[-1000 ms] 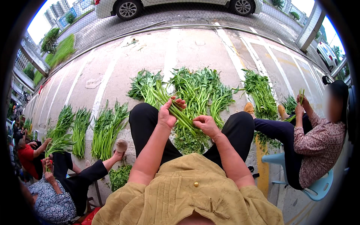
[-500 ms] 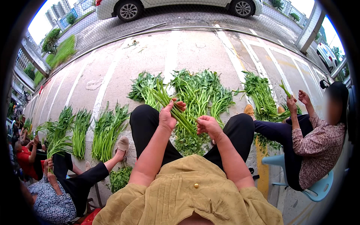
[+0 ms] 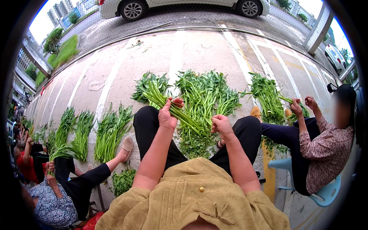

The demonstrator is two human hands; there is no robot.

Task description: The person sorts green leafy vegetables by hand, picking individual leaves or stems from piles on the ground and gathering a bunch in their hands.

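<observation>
My left hand [image 3: 168, 115] is wrapped round a bunch of water spinach stems [image 3: 156, 96], held slantwise between my knees. The thick stem ends point up and to the left, and the other end slopes down toward my right hand [image 3: 222, 125]. That right hand is closed in a pinch just right of the bunch, apart from it; whatever its fingers hold, if anything, cannot be made out. Beyond my knees, a broad pile of water spinach [image 3: 199, 90] lies on the ground. Loose torn leaves [image 3: 193, 145] are heaped between my feet.
More water spinach bundles [image 3: 111, 132] lie to the left, beside a leaf heap [image 3: 123, 182]. Another pile [image 3: 264, 97] is at the right, before a person on a blue plastic chair [image 3: 326, 189]. People at left handle greens. A wire fence and white car [image 3: 184, 3] stand beyond.
My right hand has moved right and slightly up, away from the bunch. The bunch in my left hand has shifted a little left. At right, the other person's greens have lowered toward the pile.
</observation>
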